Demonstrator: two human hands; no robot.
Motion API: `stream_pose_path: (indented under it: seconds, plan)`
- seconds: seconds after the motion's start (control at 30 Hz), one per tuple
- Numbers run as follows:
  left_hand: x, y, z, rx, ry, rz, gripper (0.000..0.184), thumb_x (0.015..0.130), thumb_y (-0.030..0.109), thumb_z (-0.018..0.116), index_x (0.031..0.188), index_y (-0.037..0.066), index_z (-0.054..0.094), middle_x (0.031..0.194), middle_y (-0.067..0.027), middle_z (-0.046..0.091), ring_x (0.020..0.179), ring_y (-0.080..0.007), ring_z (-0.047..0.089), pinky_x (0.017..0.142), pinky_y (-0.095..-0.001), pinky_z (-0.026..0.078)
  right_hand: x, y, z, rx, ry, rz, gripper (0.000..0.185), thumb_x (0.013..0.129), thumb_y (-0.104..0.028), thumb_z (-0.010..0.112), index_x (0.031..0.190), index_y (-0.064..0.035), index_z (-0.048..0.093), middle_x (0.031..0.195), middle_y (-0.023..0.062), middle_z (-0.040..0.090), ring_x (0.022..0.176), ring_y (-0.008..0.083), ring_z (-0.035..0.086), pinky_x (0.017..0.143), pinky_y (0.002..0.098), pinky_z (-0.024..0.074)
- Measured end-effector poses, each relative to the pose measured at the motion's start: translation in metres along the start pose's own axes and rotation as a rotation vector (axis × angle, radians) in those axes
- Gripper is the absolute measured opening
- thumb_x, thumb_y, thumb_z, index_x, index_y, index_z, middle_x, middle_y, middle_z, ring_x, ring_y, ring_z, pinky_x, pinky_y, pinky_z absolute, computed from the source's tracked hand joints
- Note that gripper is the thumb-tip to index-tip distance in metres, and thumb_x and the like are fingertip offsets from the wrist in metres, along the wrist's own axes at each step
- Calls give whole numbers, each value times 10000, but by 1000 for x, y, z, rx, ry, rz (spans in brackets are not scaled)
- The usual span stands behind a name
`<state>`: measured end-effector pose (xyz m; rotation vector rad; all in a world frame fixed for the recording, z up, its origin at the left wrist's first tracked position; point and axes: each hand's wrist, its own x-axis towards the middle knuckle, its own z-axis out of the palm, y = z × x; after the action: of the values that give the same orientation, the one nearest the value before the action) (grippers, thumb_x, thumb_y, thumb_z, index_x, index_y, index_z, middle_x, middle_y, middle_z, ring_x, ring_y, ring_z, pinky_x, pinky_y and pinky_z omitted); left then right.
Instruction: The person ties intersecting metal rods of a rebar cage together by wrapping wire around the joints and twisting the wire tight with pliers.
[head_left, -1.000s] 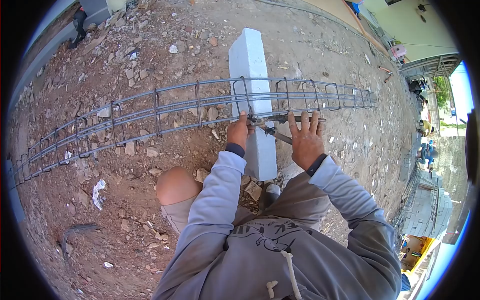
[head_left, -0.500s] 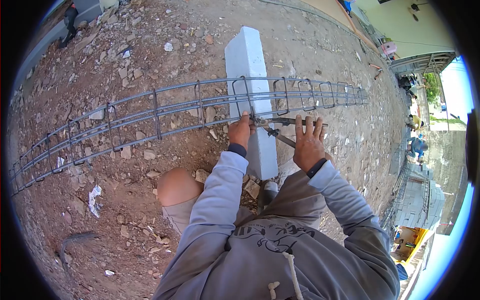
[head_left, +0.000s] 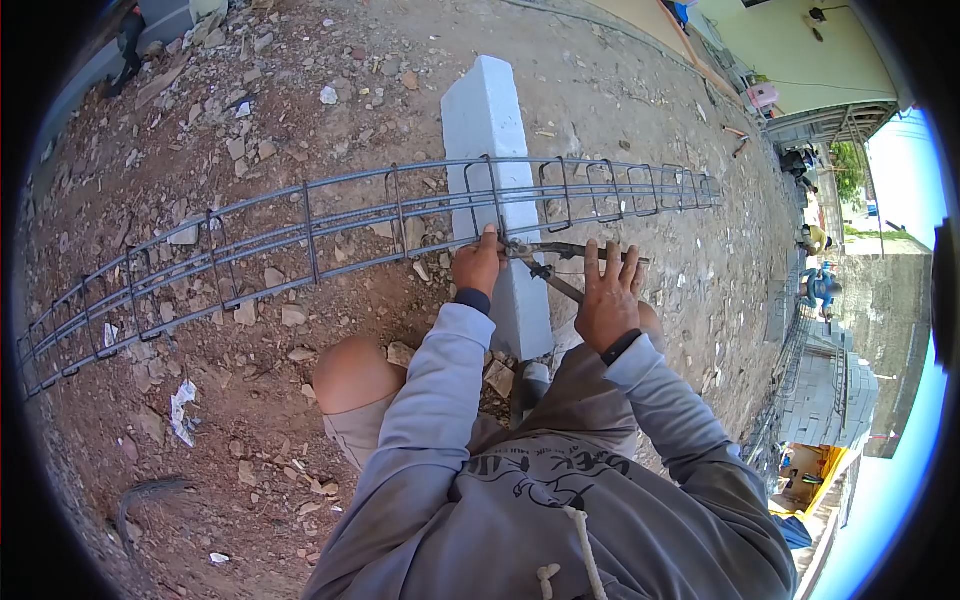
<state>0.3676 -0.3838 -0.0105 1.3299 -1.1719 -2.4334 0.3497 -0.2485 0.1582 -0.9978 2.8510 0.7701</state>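
A long steel rebar cage (head_left: 352, 213), made of lengthwise bars with wire stirrups, lies across a pale grey block (head_left: 497, 110). My left hand (head_left: 475, 265) is closed at the cage's near bar, over the block, one finger pointing up beside a stirrup. Just right of these fingers are the jaws of a pair of pincers (head_left: 560, 247), against the bar and stirrup. Several fingers of my right hand (head_left: 608, 300) lie over the upper handle, and the lower handle runs into the palm. The handles stand apart. Any tie wire between the jaws is too small to make out.
Loose stones and rubble cover the dirt around my knees. A scrap of white paper (head_left: 183, 412) and a bundle of thin wire (head_left: 150, 490) lie at left. Stacked grey blocks (head_left: 825, 390) and a person in blue (head_left: 820, 288) are farther off at right.
The view has shifted slightly. My right hand and the pincer handles have dipped a little, while my left hand stays at the same spot on the cage.
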Motion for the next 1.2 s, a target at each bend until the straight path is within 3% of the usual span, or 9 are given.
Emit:
stream_pose_path:
  seconds: [0.17,0.37,0.47,0.67,0.77,0.97,1.07,1.2]
  plan:
    - [2,0,0,-12,-30,-76,469,873,457,547,752,12,631,680,-69,647,564,-150,611,526,-273,462,5,-4,-9,17,-40,10,809,712,-128,604,1414,-8,220,1363,259,289,1301,527,194,1074,586,145]
    - [-3,0,3,-45,-15,-46,477,874,462,542,790,2,636,707,-76,654,581,-164,622,545,-295,471,8,-2,-16,-54,5,-60,712,714,-95,566,1366,24,306,1225,237,432,1235,413,348,1060,572,194]
    - [0,-3,0,-34,-48,-36,484,874,459,541,836,-14,635,722,-82,658,590,-169,628,551,-297,471,8,0,-8,-147,104,-82,667,711,-148,597,1310,35,370,1079,171,475,1096,325,440,1001,543,291]
    - [-11,9,-3,-89,-69,-56,492,872,459,544,869,-25,629,755,-94,666,612,-181,642,554,-296,471,12,6,-9,-74,-65,-130,419,711,-147,582,1082,20,481,998,153,502,937,311,525,828,472,410]
    - [-4,3,-3,-93,-78,-50,496,874,469,537,867,-18,630,758,-89,666,601,-181,637,549,-301,470,17,12,-4,-80,-64,-189,342,713,-145,580,1001,14,489,971,162,514,900,314,548,809,441,429]
    - [-4,0,1,-152,-52,-87,472,904,450,499,814,7,634,690,-69,654,563,-162,627,530,-300,473,31,26,8,26,-177,-249,362,705,-152,556,998,50,493,913,197,551,846,347,600,743,427,489]
    - [-6,-4,2,-195,-50,-114,479,897,474,501,852,11,618,714,-78,652,599,-175,635,571,-317,489,36,32,8,96,-229,-293,345,692,-150,539,967,59,533,877,209,596,816,349,634,701,423,513]
    - [-13,-4,-1,-231,-106,-138,585,895,544,458,1032,-18,552,896,-106,645,784,-209,656,715,-354,529,64,46,14,300,-537,-377,325,701,-200,579,889,65,587,771,204,623,653,306,642,608,398,522]
